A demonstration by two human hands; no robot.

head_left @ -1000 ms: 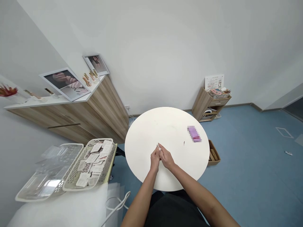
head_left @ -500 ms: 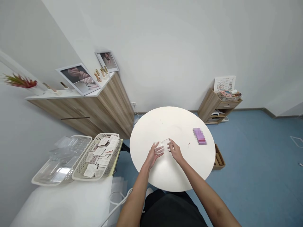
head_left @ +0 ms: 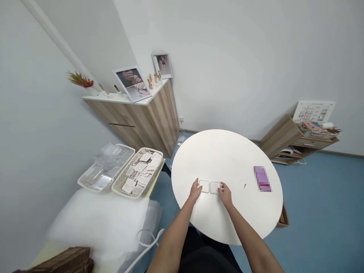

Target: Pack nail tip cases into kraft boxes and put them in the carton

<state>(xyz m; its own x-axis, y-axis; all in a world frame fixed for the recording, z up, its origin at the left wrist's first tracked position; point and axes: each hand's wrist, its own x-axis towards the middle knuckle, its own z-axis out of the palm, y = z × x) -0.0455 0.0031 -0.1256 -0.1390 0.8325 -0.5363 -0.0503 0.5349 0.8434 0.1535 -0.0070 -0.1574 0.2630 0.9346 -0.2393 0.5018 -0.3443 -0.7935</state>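
A small clear plastic box (head_left: pixel 209 192) lies opened out on the white round table (head_left: pixel 216 151), its two square halves side by side and joined along the middle. My left hand (head_left: pixel 195 190) grips the left half at its outer edge, thumb near the front and index finger toward the far corner. At the opposite outer edge, my right hand (head_left: pixel 225 194) has its fingers and thumb on the right half. Both halves appear to hold nothing. To the right of the box is a tiny dark reddish object (head_left: pixel 245 186), too small to name.
Farther right on the table is a blurred purple packet (head_left: pixel 262 179). At left, one white basket (head_left: pixel 115 189) holds small paper packets and another (head_left: pixel 85 186) holds clear plastic boxes. A wooden cabinet (head_left: pixel 162 117) and a low shelf unit (head_left: pixel 280 138) stand by the wall.
The clear box, earlier held up partly unfolded, now lies flat on the table with both halves spread. My hands have moved down and apart to its outer edges. The view has shifted left.
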